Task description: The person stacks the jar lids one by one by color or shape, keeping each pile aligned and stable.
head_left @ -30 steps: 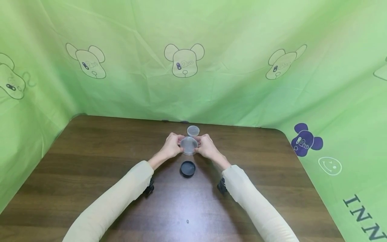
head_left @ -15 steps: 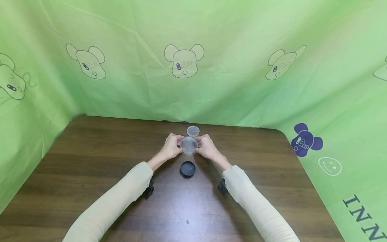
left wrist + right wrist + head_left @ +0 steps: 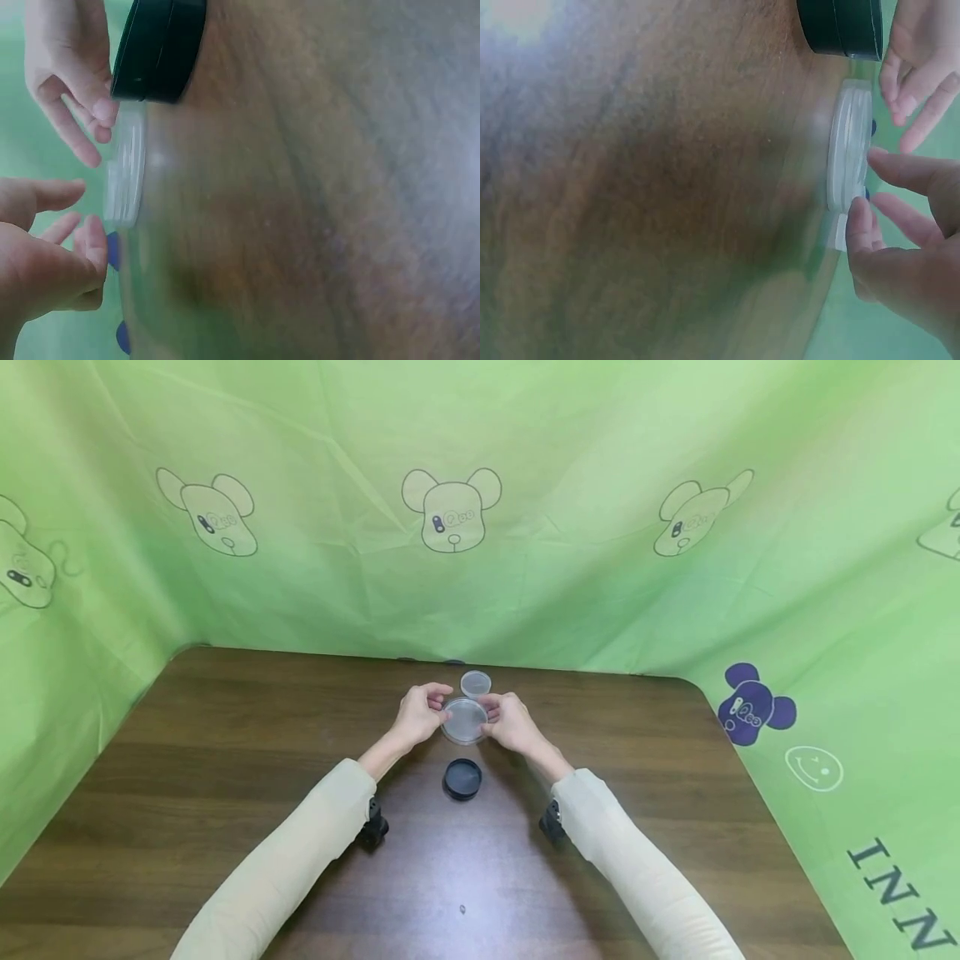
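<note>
A clear round petri dish (image 3: pixel 464 722) lies on the brown table between my hands, its layered rim showing side-on in the right wrist view. My left hand (image 3: pixel 418 714) is just off its left side, with thumb and fingers parted and nothing between them. On the other side, my right hand (image 3: pixel 512 724) has its fingertips right at the dish's edge, the fingers loosely bent and not wrapped round it. Behind the dish lies a smaller clear round dish (image 3: pixel 476 683). Nearer to me stands a black round shallow container (image 3: pixel 462 778), which looks hollow from above.
The wooden table (image 3: pixel 247 760) has rounded far corners. A green cloth (image 3: pixel 315 577) printed with bear heads hangs behind it and along both sides. A small dark mark (image 3: pixel 462 909) shows near the front of the tabletop.
My left hand has come away from the petri dish, moving slightly left and back with its fingers opening. The right hand stays at the dish's edge. The head view has shifted a little.
</note>
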The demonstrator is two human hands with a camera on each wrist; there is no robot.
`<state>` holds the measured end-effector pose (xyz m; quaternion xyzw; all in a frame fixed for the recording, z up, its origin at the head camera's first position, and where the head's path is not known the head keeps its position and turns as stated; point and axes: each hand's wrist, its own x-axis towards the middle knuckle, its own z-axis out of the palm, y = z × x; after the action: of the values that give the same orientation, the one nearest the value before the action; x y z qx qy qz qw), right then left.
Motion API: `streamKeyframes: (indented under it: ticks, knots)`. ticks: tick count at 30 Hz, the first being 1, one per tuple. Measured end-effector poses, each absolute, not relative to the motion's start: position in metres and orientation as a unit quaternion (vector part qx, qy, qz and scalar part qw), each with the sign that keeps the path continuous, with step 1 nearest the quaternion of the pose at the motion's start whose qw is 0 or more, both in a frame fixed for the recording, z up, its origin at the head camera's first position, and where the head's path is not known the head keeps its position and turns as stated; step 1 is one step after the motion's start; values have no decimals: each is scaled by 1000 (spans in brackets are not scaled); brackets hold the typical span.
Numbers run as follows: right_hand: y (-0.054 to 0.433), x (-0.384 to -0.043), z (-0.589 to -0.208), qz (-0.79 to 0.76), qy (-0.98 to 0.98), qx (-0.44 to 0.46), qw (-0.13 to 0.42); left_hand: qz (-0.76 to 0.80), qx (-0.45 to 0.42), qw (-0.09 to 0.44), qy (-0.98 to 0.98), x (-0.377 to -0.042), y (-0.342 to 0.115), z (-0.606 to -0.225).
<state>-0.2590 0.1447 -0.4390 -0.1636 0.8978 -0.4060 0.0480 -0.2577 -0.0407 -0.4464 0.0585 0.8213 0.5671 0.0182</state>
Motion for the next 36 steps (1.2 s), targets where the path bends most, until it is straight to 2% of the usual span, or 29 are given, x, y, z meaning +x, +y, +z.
streamKeyframes:
  ticks: [4,10,17,25,36]
  knots:
    - [147,-261,-439,-423,895,-140,36,566,50,10,823,-260,-44,-443]
    - [153,-268,-434,-413,903,-119,15,569,32,32,821,-267,-46,-444]
    - [155,-288,-437,-402,906,-134,8,565,-1,44,824,-282,-47,-453]
    - [169,-307,-448,-432,891,-140,12,559,42,65,826,-302,-35,-453]
    - [163,-317,-451,-468,869,-151,57,542,95,90,830,-324,-26,-457]
